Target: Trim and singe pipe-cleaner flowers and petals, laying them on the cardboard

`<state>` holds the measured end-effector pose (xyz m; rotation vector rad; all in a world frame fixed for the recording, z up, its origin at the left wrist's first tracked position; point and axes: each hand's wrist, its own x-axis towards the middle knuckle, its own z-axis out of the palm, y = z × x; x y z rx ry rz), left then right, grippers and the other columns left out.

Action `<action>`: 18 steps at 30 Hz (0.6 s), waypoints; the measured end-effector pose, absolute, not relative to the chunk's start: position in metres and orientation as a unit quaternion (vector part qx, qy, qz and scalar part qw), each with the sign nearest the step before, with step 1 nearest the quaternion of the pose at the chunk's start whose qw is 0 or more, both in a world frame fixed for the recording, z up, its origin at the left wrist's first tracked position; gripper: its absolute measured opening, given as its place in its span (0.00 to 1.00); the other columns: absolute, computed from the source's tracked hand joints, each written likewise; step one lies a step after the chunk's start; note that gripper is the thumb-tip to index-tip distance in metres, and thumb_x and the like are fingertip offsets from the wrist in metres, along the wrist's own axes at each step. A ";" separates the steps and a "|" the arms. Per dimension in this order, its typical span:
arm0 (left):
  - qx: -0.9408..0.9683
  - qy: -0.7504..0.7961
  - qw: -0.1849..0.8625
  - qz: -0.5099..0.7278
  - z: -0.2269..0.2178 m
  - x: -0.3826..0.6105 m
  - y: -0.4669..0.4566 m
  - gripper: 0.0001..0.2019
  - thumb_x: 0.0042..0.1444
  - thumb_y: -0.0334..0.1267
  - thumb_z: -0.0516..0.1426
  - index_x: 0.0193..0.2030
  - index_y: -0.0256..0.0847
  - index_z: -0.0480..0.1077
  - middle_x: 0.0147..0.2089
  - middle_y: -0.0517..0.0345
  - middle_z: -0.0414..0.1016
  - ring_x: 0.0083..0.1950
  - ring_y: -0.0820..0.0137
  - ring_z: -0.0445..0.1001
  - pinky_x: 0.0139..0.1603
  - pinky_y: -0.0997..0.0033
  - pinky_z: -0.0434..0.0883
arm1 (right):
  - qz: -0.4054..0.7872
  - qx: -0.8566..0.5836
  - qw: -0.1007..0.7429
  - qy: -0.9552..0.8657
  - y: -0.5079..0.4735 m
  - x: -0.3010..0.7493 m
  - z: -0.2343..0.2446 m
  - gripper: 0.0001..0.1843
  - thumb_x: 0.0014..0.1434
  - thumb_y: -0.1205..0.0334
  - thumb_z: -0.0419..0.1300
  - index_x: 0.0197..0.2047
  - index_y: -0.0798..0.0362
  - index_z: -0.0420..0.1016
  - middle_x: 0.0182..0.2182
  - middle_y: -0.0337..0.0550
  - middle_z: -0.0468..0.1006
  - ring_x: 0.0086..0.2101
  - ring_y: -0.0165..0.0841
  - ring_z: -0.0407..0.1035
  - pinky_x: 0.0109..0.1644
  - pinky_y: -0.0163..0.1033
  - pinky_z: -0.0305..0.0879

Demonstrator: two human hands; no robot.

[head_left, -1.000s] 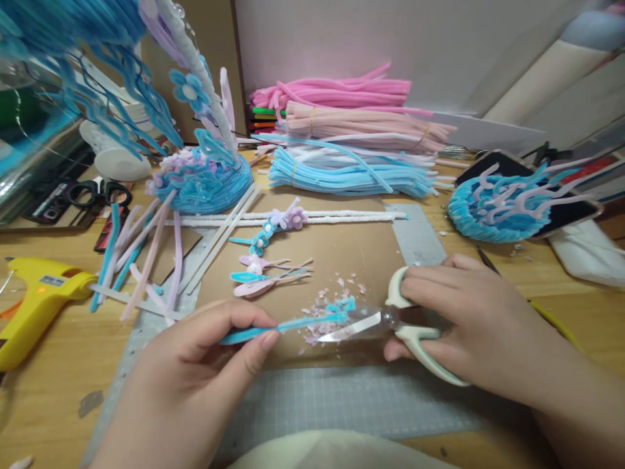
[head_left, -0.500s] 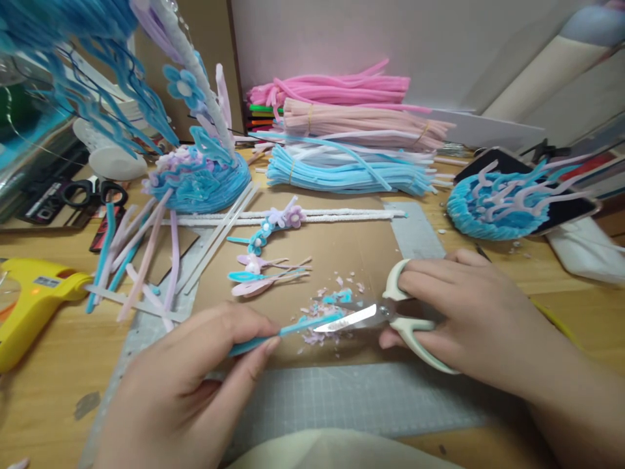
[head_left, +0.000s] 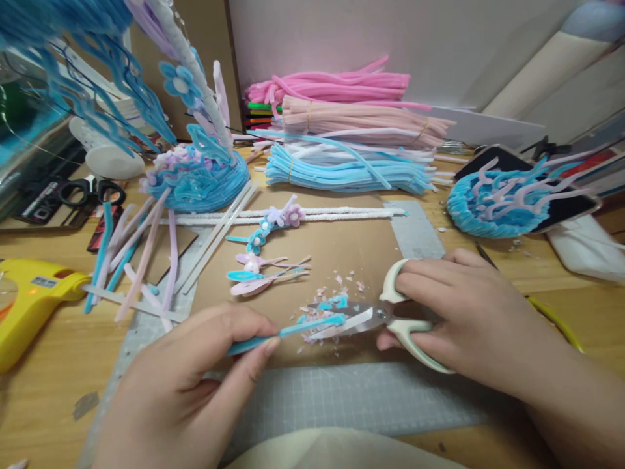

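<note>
Between thumb and forefinger, my left hand (head_left: 195, 378) pinches a blue pipe cleaner (head_left: 307, 326) that points right, its tip over a heap of fuzz trimmings (head_left: 336, 293). My right hand (head_left: 454, 312) grips scissors (head_left: 383, 314) with pale handles. Their blades are spread around the far end of the pipe cleaner; whether they touch it I cannot tell. Just beyond lie several petal shapes on stems (head_left: 249, 283) and a sprig of small blue and lilac flowers (head_left: 273, 225), all on a brown cardboard sheet (head_left: 351, 244).
A yellow glue gun (head_left: 39, 299) lies at left beside loose pipe cleaners (head_left: 146, 254). Behind the cardboard are bundles of blue pipe cleaners (head_left: 342, 169) and pink ones (head_left: 336, 88). A blue fuzzy jellyfish-like piece (head_left: 488, 208) rests on a phone at right. A grey cutting mat (head_left: 351, 397) lies underneath.
The scissors have shifted slightly left, with the blades still apart around the pipe cleaner's end. My left hand has hardly moved.
</note>
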<state>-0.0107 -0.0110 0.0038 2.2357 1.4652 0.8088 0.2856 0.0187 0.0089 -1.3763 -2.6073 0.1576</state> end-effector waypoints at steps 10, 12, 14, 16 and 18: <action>0.794 0.510 0.173 0.283 0.003 -0.011 -0.011 0.05 0.61 0.35 0.58 0.42 0.52 0.70 0.36 0.69 0.79 0.35 0.73 0.78 0.34 0.80 0.72 | 0.060 -0.463 0.099 -0.879 0.017 0.285 0.011 0.20 0.54 0.47 0.68 0.29 0.49 0.63 0.27 0.34 0.72 0.29 0.34 0.67 0.37 0.42 0.48; 0.796 0.504 0.182 0.281 0.004 -0.012 -0.012 0.05 0.61 0.34 0.58 0.42 0.52 0.70 0.35 0.69 0.79 0.35 0.74 0.78 0.33 0.80 0.72 | 0.064 -0.464 0.101 -0.878 0.016 0.283 0.011 0.19 0.54 0.49 0.68 0.29 0.49 0.63 0.27 0.33 0.73 0.29 0.33 0.67 0.37 0.41 0.48; 0.796 0.501 0.189 0.284 0.004 -0.013 -0.012 0.05 0.61 0.35 0.58 0.42 0.52 0.71 0.35 0.70 0.79 0.36 0.74 0.78 0.33 0.81 0.72 | 0.066 -0.461 0.101 -0.879 0.016 0.282 0.010 0.18 0.54 0.50 0.68 0.30 0.49 0.64 0.27 0.33 0.73 0.29 0.33 0.68 0.37 0.41 0.48; 0.795 0.500 0.192 0.285 0.005 -0.013 -0.013 0.05 0.61 0.35 0.58 0.42 0.52 0.71 0.36 0.70 0.79 0.36 0.75 0.79 0.33 0.81 0.71 | 0.069 -0.457 0.099 -0.881 0.016 0.282 0.010 0.19 0.54 0.50 0.69 0.29 0.50 0.64 0.27 0.32 0.72 0.29 0.32 0.68 0.37 0.41 0.48; 0.794 0.501 0.192 0.285 0.005 -0.012 -0.013 0.05 0.62 0.35 0.58 0.42 0.52 0.71 0.36 0.70 0.79 0.36 0.75 0.79 0.33 0.81 0.71 | 0.073 -0.455 0.096 -0.882 0.017 0.282 0.010 0.20 0.54 0.49 0.69 0.29 0.50 0.63 0.26 0.32 0.71 0.29 0.32 0.67 0.37 0.41 0.48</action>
